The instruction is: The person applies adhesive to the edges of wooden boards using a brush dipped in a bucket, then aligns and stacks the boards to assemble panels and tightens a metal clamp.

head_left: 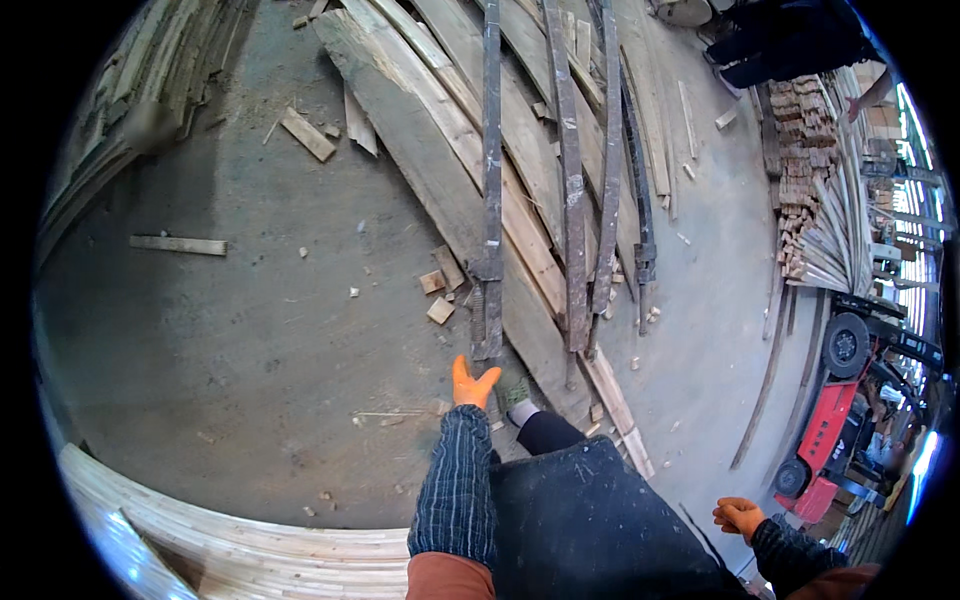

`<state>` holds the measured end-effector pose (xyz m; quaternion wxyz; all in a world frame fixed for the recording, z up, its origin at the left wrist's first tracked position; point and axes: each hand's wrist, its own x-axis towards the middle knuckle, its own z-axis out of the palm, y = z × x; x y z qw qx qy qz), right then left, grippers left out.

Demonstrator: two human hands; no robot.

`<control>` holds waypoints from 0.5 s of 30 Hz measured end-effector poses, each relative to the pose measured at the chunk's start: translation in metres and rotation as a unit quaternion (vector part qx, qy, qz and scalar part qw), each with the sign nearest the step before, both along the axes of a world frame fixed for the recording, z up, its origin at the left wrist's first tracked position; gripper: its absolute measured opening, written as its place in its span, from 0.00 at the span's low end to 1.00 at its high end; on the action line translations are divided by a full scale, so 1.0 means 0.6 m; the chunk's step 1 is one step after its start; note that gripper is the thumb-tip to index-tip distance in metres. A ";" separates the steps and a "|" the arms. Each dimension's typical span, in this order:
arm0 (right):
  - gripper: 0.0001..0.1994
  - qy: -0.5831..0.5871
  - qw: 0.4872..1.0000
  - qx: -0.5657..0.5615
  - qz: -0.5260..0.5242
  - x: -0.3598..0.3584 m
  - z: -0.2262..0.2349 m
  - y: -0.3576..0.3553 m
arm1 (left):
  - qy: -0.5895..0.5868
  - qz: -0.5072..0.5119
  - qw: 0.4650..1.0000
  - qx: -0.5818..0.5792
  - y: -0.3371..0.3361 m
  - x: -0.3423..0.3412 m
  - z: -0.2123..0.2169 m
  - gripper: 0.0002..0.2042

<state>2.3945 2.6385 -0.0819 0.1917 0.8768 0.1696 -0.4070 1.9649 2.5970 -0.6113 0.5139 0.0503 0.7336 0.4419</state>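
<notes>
My left hand, in an orange glove, reaches forward with thumb and fingers apart. It is at the near end of a long brown metal bar, which has a fitting and a threaded part near that end; whether the fingertips touch it I cannot tell. Beside it, more worn metal bars run side by side across long wooden boards. My right hand, also gloved in orange, hangs low at the right, away from the bars. Its fingers are curled in and nothing shows in them.
Small wood offcuts litter the floor left of the bars. A curved-looking stack of pale strips lies at lower left, rough boards at upper left. At right are stacked wood pieces, a red forklift and another person.
</notes>
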 end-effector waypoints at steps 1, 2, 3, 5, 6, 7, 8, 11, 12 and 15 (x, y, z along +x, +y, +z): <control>0.25 -0.007 1.000 -0.005 -0.001 -0.005 0.000 0.008 | -0.043 -0.011 0.999 0.000 0.012 0.004 -0.012 0.40; 0.25 0.013 1.000 0.001 0.003 -0.013 -0.002 0.015 | -0.116 -0.031 0.993 -0.022 0.023 0.001 -0.018 0.35; 0.26 0.001 1.000 -0.003 0.007 -0.024 -0.005 0.022 | -0.193 -0.052 0.978 -0.062 0.026 -0.007 -0.014 0.30; 0.26 0.045 0.999 0.006 0.023 -0.053 -0.015 0.041 | -0.238 0.031 0.969 -0.067 0.048 -0.012 0.024 0.18; 0.27 0.051 0.998 0.009 0.031 -0.070 -0.018 0.052 | -0.243 0.017 0.967 -0.081 0.050 -0.017 0.064 0.17; 0.27 0.074 0.996 0.015 0.040 -0.087 -0.018 0.062 | -0.256 0.007 0.960 -0.112 0.047 -0.024 0.112 0.16; 0.27 0.092 0.994 0.016 0.049 -0.106 -0.017 0.070 | -0.244 0.007 0.965 -0.094 0.046 -0.036 0.166 0.19; 0.29 0.146 0.986 -0.003 0.080 -0.162 -0.003 0.088 | -0.195 -0.052 0.977 -0.076 0.047 -0.092 0.341 0.22; 0.29 0.157 0.984 -0.008 0.088 -0.179 0.006 0.099 | -0.201 -0.048 0.975 -0.076 0.035 -0.112 0.404 0.22; 0.30 0.200 0.973 -0.007 0.113 -0.233 0.039 0.144 | -0.190 -0.051 0.976 -0.097 -0.033 -0.181 0.599 0.21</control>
